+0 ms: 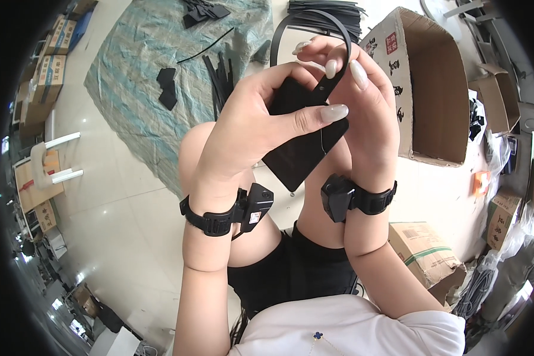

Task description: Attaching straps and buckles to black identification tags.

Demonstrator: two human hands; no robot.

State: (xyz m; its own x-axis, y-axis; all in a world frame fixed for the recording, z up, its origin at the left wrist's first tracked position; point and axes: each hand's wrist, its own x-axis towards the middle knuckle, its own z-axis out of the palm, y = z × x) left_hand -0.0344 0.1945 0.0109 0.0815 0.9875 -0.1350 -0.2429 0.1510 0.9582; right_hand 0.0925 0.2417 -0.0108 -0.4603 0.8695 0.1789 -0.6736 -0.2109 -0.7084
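Observation:
Above my knees I hold a flat black tag [296,161], tilted, with its pointed corner downward. My left hand [246,121] is closed on it, the thumb lying across its front and the fingers behind. From the tag a narrow black strap [310,12] rises and curves round in a loop. With curled fingertips, my right hand [371,113] pinches the strap near a small hole or stud just above the tag. The palm side of that hand and the back of the tag are hidden.
A green-grey striped sheet [142,77] covers the floor ahead, bearing black flat pieces [167,89] and loose black strips [219,77]. More strips [344,18] are stacked at the far side. To the right stand an open cardboard box [436,95] and a taped carton [421,249].

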